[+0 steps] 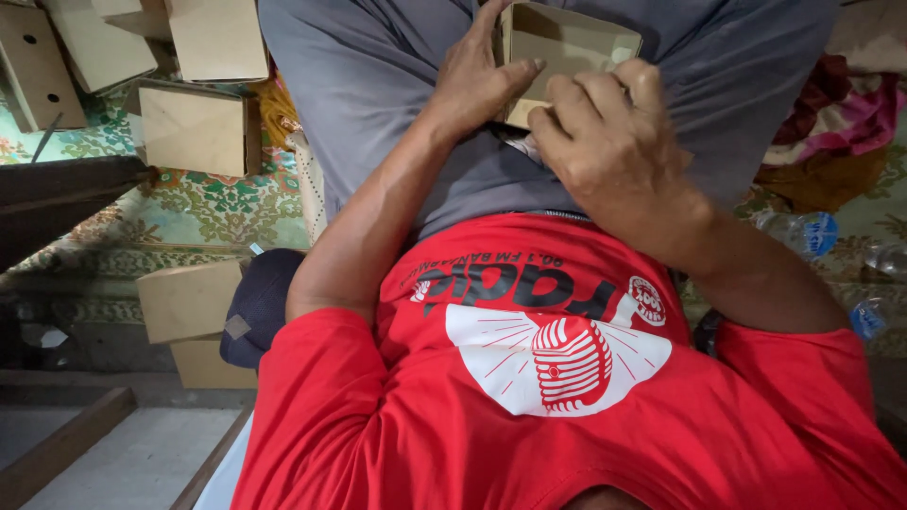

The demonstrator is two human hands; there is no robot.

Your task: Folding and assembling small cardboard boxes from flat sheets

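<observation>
Left hand [477,80] gripped the near-left edge of a small open box [567,42], thumb lying across its rim, fingers hidden behind the side wall. Right hand [609,137] curled closed against the box's near-right corner, knuckles up, fingertips tucked under out of sight. The box rested on the person's lap [378,85], its long axis running left to right, just beyond both hands and touching each. Neither hand was clearly nearer. More cardboard boxes [194,127] lay on the patterned floor [198,212] to the left, bottles [803,231] on the right.
</observation>
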